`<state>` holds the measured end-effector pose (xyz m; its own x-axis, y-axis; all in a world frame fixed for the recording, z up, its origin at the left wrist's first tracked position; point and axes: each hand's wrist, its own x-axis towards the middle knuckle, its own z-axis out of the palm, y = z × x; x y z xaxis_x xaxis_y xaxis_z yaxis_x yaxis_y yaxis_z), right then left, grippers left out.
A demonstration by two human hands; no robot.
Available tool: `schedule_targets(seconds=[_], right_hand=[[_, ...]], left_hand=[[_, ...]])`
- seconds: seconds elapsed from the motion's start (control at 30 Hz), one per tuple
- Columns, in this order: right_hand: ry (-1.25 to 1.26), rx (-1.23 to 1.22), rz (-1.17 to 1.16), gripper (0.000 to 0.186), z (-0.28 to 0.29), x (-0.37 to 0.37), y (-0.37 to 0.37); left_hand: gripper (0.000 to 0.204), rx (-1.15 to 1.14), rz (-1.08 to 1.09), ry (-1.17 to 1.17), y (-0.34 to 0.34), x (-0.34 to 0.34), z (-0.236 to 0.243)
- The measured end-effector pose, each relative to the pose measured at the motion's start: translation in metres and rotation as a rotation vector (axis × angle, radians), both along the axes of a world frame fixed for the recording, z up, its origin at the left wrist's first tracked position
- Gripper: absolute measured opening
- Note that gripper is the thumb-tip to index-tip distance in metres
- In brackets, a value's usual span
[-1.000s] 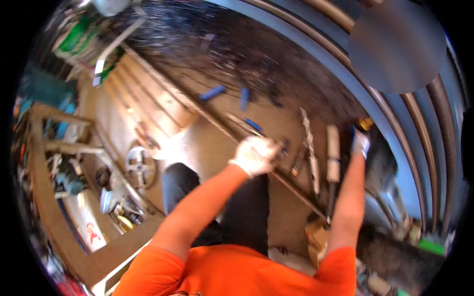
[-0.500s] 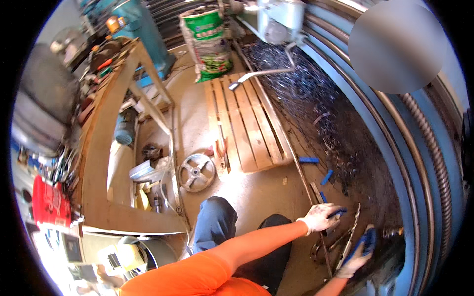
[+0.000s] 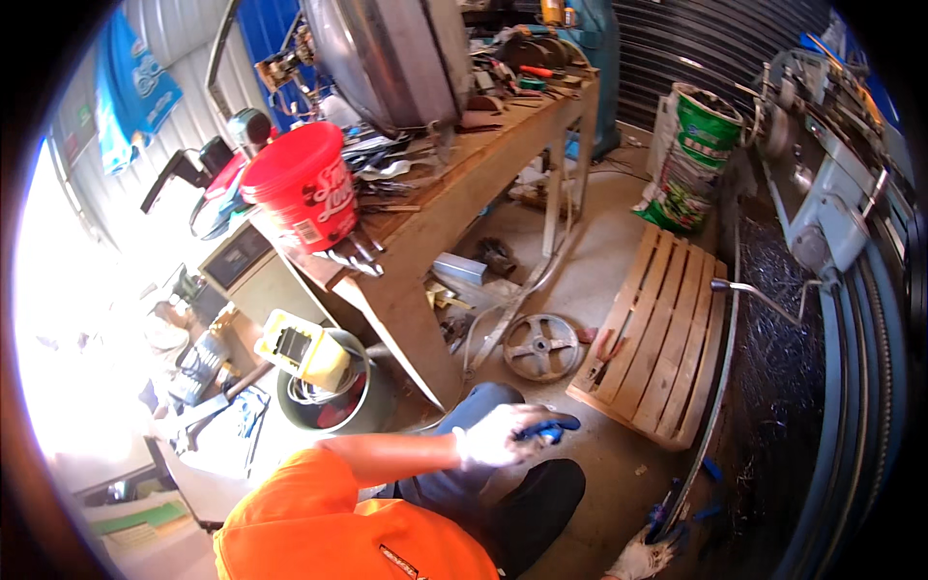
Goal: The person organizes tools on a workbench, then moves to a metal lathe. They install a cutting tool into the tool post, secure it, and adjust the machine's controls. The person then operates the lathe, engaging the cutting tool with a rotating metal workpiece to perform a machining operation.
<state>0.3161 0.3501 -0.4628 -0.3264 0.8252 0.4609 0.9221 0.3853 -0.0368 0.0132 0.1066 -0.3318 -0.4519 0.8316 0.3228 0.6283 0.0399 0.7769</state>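
Observation:
My left hand (image 3: pixel 504 434), in a white glove with blue on its fingers, is raised over my bent legs. Its fingers are curled, and anything held in them cannot be made out. My right hand (image 3: pixel 646 554), in a similar glove, is low at the bottom edge beside a long rail (image 3: pixel 718 406), with its fingers curled among dark and blue items I cannot make out. A small blue piece (image 3: pixel 712 469) lies near it. Ahead are a wooden slatted pallet (image 3: pixel 667 333) and a grey spoked wheel (image 3: pixel 541 345) on the floor.
A wooden workbench (image 3: pixel 483 184) carries tools and a red bucket (image 3: pixel 295 193). Below left stands a grey-green tub (image 3: pixel 377 396) with a yellow container (image 3: pixel 307 353). A green-white sack (image 3: pixel 688 164) stands behind the pallet. A blue-grey machine (image 3: pixel 822 213) and dark metal shavings (image 3: pixel 773 367) fill the right.
The view has swung left, bringing the bench and bright left side in. My left hand has lifted away from the floor pieces; my right hand stays low near the rail.

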Motion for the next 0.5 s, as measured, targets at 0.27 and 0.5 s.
schedule_targets(seconds=[0.27, 0.5], right_hand=[[-0.063, 0.328, 0.021, 0.063, -0.053, 0.024, 0.022], [-0.155, 0.476, 0.007, 0.062, -0.04, 0.006, 0.019]], left_hand=[[0.049, 0.111, 0.439, 0.214, -0.106, -0.034, 0.113], [0.038, 0.191, 0.552, 0.677, -0.146, -0.057, 0.133]])
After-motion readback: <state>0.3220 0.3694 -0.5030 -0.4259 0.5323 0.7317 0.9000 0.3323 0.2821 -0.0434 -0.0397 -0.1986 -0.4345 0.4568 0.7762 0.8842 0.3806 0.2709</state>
